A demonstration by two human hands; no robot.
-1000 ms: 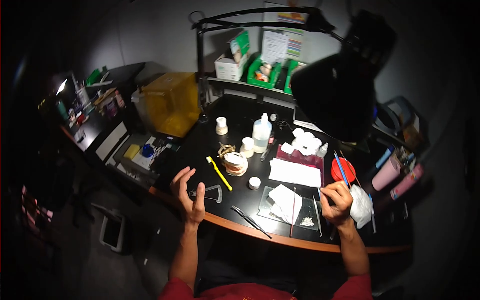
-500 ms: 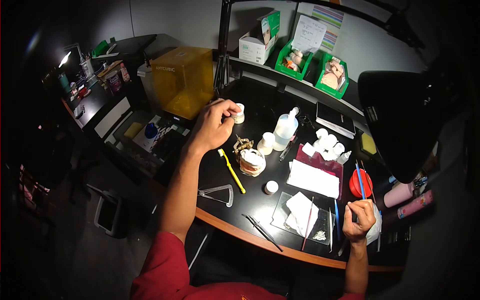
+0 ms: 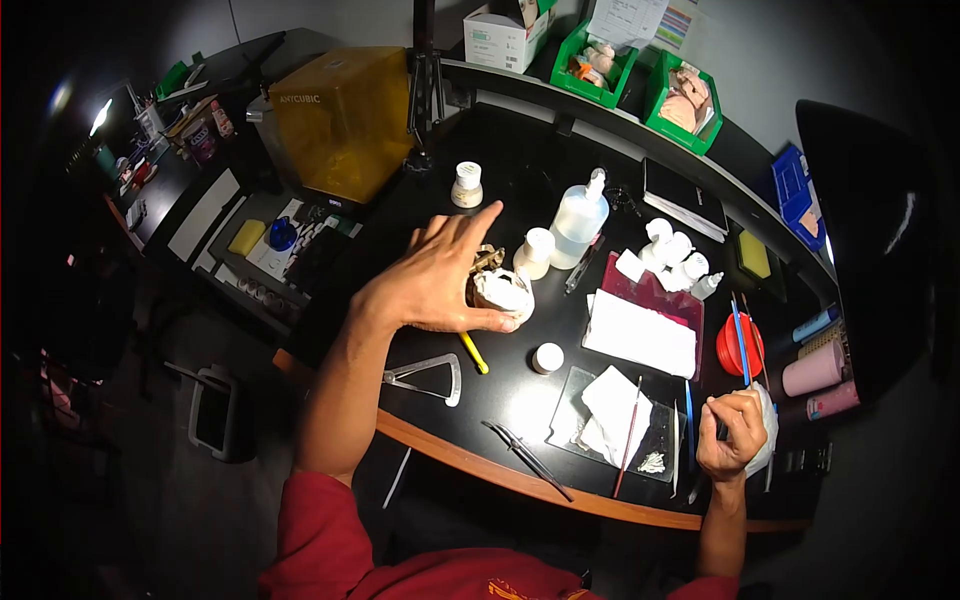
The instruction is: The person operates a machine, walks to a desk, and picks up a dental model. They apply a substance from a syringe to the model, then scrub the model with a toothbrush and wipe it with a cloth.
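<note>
My left hand (image 3: 430, 280) is spread over the yellow toothbrush (image 3: 474, 354), most of which it hides. Its thumb reaches the near side of the white dental model (image 3: 503, 294), whose brass-coloured frame (image 3: 488, 258) shows beyond the fingers. Whether the thumb touches the model is unclear. My right hand (image 3: 733, 434) is closed round a blue-handled thin brush (image 3: 742, 345), held upright beside the red round container (image 3: 740, 345). A small white jar (image 3: 547, 358) stands right of the toothbrush. Behind the model are a cream jar (image 3: 534, 254) and a clear bottle (image 3: 579, 225).
A lidded jar (image 3: 467, 186) stands farther back. White paper (image 3: 640, 335) lies on a dark red tray (image 3: 625, 282). A glass plate (image 3: 570, 405), metal tweezers (image 3: 527, 460) and a caliper (image 3: 440, 378) lie near the table edge (image 3: 460, 459). A black lamp (image 3: 880, 250) hangs at right.
My left hand has moved from beside the lidded jar down to the dental model, and its fingers have spread. The view has shifted slightly. My right hand still holds the brush.
</note>
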